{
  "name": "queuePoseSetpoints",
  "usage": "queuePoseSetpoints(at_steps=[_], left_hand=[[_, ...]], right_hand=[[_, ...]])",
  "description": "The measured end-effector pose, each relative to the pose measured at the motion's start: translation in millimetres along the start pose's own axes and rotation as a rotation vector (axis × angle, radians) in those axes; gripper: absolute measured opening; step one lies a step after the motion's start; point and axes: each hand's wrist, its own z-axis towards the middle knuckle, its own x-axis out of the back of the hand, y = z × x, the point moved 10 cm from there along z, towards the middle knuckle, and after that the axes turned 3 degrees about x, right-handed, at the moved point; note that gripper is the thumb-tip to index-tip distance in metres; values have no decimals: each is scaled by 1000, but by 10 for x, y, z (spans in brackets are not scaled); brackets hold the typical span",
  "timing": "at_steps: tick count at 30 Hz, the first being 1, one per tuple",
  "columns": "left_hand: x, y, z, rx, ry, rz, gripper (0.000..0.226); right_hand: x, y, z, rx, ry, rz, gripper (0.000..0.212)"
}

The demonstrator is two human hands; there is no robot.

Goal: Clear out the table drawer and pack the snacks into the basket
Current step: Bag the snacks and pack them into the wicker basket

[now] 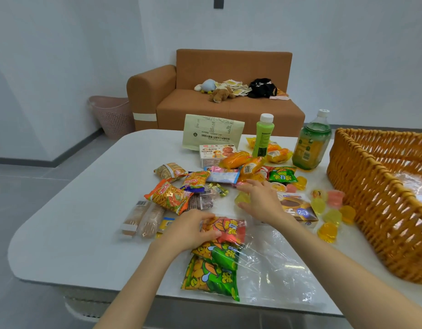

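Fingers (206, 219) of the left hand (191, 230) are curled round a red packet (231, 227) in a clear bag (264, 264); those of the right hand (261, 201) are spread loosely over a yellow jelly (241, 198), grip not to be told. On the table (74, 222), the basket (362, 191) is set well right of them, and snacks (169, 195) are strewn just beyond.

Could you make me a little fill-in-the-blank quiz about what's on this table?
The left hand grips a ____ snack packet at the mouth of the clear bag.
The wicker basket stands on the ____ side of the table.
The light green bottle stands ____.
Missing words: red; right; upright.
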Motion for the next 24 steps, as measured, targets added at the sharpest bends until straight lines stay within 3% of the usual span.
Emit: queuePoseSetpoints(at_steps=[4, 9, 14, 20, 24], left_hand=[[264, -64, 23, 17, 152, 7, 50], [521, 222, 192, -38, 366, -113, 33], [384, 409, 454, -82, 323, -108, 34], [312, 456, 790, -107, 314, -140, 31], [282, 446, 986, -105, 306, -179, 32]], right_hand=[[237, -46, 24, 22, 104, 65, 42], [483, 484, 62, -151, 199, 84, 39], [418, 1090, 274, -313, 149, 99, 43], [212, 1194, 679, -238, 22, 126, 44], [-52, 1295, 862, -358, -124, 44, 61]])
